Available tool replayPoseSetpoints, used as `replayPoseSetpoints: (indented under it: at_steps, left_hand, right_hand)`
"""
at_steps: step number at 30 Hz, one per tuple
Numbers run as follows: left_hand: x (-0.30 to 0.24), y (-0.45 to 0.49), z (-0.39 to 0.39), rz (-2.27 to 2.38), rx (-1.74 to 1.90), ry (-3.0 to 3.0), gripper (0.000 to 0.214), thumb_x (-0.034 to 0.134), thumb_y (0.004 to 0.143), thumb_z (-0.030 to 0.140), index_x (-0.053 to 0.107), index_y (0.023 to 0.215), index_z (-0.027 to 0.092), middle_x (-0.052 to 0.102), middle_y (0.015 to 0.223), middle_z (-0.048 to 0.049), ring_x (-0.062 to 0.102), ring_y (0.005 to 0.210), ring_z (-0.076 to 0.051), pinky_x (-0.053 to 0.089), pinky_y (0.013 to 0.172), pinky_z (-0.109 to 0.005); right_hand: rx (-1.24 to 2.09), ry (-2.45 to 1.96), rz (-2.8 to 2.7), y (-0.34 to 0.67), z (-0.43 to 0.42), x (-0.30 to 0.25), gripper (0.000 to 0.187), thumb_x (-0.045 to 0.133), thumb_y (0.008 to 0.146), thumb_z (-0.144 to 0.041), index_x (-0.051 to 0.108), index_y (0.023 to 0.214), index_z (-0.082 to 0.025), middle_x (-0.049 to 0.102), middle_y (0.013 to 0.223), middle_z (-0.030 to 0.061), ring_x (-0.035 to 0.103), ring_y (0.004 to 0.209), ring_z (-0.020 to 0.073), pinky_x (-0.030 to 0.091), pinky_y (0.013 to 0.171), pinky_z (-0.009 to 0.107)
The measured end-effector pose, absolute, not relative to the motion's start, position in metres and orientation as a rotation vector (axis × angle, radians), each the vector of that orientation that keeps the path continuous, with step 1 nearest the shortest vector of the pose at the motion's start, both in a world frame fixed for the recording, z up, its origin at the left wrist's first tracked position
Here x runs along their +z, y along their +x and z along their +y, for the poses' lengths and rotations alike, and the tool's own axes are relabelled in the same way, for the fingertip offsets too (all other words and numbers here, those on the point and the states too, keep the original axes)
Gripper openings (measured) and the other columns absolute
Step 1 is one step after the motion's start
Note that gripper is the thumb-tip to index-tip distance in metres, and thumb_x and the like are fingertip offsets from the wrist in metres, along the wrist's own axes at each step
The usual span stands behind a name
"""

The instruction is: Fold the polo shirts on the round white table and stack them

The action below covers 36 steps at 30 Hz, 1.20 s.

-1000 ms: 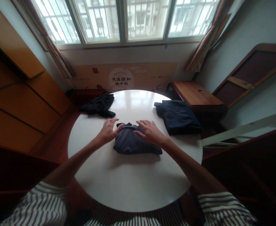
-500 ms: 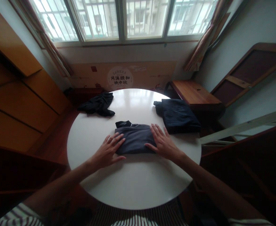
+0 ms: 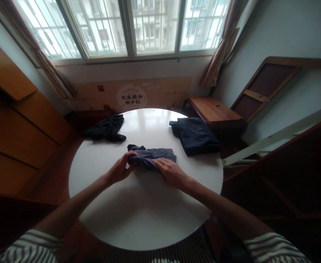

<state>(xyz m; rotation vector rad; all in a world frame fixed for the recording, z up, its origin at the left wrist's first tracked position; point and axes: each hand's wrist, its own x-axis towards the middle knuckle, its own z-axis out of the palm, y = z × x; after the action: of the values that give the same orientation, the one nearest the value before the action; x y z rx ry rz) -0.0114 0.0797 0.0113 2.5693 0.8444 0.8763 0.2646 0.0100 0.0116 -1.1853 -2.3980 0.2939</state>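
Between both hands, a folded dark grey garment (image 3: 152, 157) lay on the white round table (image 3: 144, 223), near its middle. Left hand (image 3: 118, 170): fingers (image 3: 127, 156) curled against the garment's left end. Right hand (image 3: 171, 174): fingers (image 3: 157, 162) lay over its near edge. Grip on both sides: clamped or only touching, cannot tell. Beyond the left hand, crumpled black cloth (image 3: 104, 128); beyond the right hand, folded navy garment (image 3: 195, 136), both on the table. Farther past the right hand, a wooden bench (image 3: 212, 109).
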Motion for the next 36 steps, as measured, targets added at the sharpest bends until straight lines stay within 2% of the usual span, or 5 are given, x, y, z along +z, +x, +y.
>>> replayPoseSetpoints:
  at_steps: [5, 12, 21, 28, 36]
  left_hand:
    - [0.085, 0.06, 0.143, 0.814, 1.169, 2.546, 0.046, 0.041, 0.101, 0.034, 0.037, 0.144, 0.018, 0.064, 0.116, -0.0129, 0.065, 0.097, -0.02, 0.051, 0.09, -0.036]
    - [0.162, 0.218, 0.266, 0.501, 0.723, 2.616, 0.043, 0.048, 0.101, 0.034, 0.049, 0.137, 0.012, 0.07, 0.111, -0.0105, 0.065, 0.101, -0.02, 0.047, 0.094, -0.034]
    - [0.099, 0.334, 0.242, 0.76, 0.598, 2.84, 0.039, 0.044, 0.092, 0.006, 0.059, 0.127, 0.003, 0.059, 0.131, -0.0248, 0.053, 0.125, -0.032, 0.039, 0.105, -0.047]
    - [0.033, 0.311, 0.161, 1.03, 0.436, 2.861, 0.065, 0.028, 0.102, 0.046, 0.039, 0.148, 0.0, 0.03, 0.158, -0.0248, 0.019, 0.149, -0.038, 0.019, 0.118, -0.062]
    - [0.01, 0.304, 0.158, 1.026, 0.423, 2.835, 0.077, 0.018, 0.101, 0.059, 0.028, 0.155, 0.005, 0.019, 0.163, -0.0192, 0.009, 0.153, -0.033, 0.013, 0.121, -0.059]
  right_hand:
    - [0.674, -1.193, -1.908, 0.309, 0.027, 0.065, 0.047, 0.054, 0.085, -0.017, 0.054, 0.133, -0.019, 0.07, 0.106, 0.005, 0.066, 0.093, 0.0204, 0.052, 0.082, 0.03]
    - [1.148, -1.142, -1.196, 0.393, 0.07, 0.106, 0.053, 0.072, 0.072, -0.023, 0.055, 0.122, -0.023, 0.07, 0.097, 0.0013, 0.069, 0.079, 0.0182, 0.058, 0.069, 0.028]
    - [0.971, -1.633, -0.931, 0.456, 0.091, 0.048, 0.022, 0.073, 0.073, -0.015, 0.06, 0.09, -0.017, 0.065, 0.061, -0.0007, 0.065, 0.052, 0.0172, 0.055, 0.052, 0.029]
    - [0.521, -1.812, -1.125, 0.483, 0.113, 0.069, 0.016, 0.072, 0.078, -0.023, 0.069, 0.092, -0.015, 0.073, 0.089, 0.0078, 0.07, 0.087, 0.0184, 0.053, 0.074, 0.023]
    - [0.514, -1.973, -1.291, 0.488, 0.202, 0.058, 0.033, 0.087, 0.064, -0.035, 0.063, 0.07, -0.012, 0.06, 0.058, -0.0005, 0.058, 0.056, 0.0138, 0.049, 0.057, 0.025]
